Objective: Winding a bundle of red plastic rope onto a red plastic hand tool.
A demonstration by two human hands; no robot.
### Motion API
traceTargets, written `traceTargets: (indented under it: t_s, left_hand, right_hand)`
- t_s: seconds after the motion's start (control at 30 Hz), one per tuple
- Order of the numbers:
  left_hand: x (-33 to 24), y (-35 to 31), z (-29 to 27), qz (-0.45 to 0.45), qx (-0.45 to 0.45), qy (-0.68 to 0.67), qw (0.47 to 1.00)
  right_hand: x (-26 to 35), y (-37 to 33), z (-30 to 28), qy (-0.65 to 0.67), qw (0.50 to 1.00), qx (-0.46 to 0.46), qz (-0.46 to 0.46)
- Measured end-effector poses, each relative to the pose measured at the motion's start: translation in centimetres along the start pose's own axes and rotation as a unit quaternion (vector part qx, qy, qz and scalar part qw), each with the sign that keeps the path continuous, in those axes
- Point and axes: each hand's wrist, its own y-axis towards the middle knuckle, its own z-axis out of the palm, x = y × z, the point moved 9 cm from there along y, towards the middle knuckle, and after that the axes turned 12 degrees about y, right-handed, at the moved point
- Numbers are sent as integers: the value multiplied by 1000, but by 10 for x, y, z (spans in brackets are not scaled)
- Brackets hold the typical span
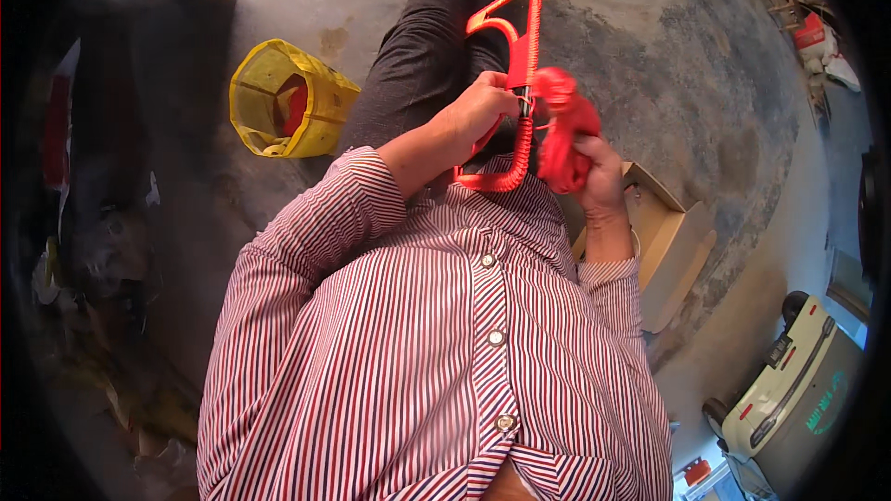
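My left hand [481, 109] is closed around the middle of a red frame [531, 42] with curved bars, held above my lap. Its edge looks wound with red cord, and a dark bare stretch shows beside my fingers. Close on the right, my right hand [603, 174] grips a bundle of red cord or strip [564, 134], blurred by motion. The bundle nearly touches the frame. Part of the frame's lower loop is hidden behind my left hand.
A yellow bag [332, 102] with red material inside stands on the concrete floor to the left of my leg. At my right side lies an open cardboard box [677, 232]. Farther right are a pale vehicle [789, 376] and a heap of stuff [809, 32].
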Motion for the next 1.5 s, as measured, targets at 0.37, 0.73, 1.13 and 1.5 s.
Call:
traceTargets:
  t_s: [0.37, 0.73, 1.13, 1.5]
  left_hand:
    - [36, 22, 1, -52, 88, -139, 985]
    - [-53, -30, -17, 268, -109, 295, 911]
    - [-148, -80, -11, 257, 128, -247, 926]
    - [-52, -60, -11, 262, 49, 676, 687]
  right_hand:
    - [51, -36, 17, -117, 991, -28, -53]
    - [96, -37, -28, -166, 976, -69, -126]
    - [5, -29, 66, -73, 967, 206, 131]
    - [-20, 17, 46, -465, 868, 159, 72]
